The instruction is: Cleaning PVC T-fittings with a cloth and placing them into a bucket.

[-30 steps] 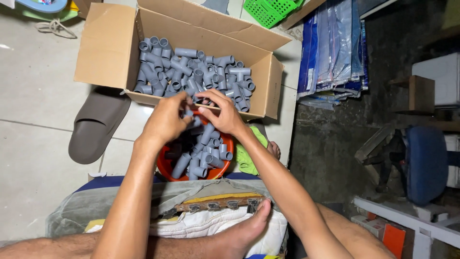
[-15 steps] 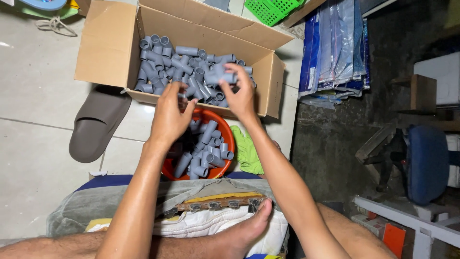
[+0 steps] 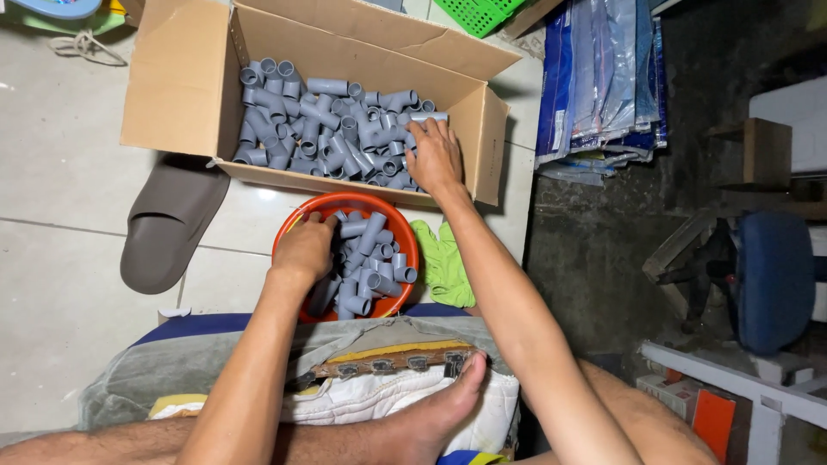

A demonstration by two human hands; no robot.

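Over the cardboard box (image 3: 185, 95), right hand (image 3: 435, 155) spread flat; left hand (image 3: 303, 250) (grip hidden) among bowl (image 3: 293, 226) fittings.

Bright overhead light, glare on the pale floor tiles (image 3: 60, 172), right side dim, focus sharp

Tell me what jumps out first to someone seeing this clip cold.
The open cardboard box at the top, heaped with grey pipe fittings, draws the eye first; the right hand reaches over its near right corner. Just below sits a bright orange bowl holding more grey pipe pieces, with the left hand dipped into its left side. A grey slipper lies on the tiles to the left.
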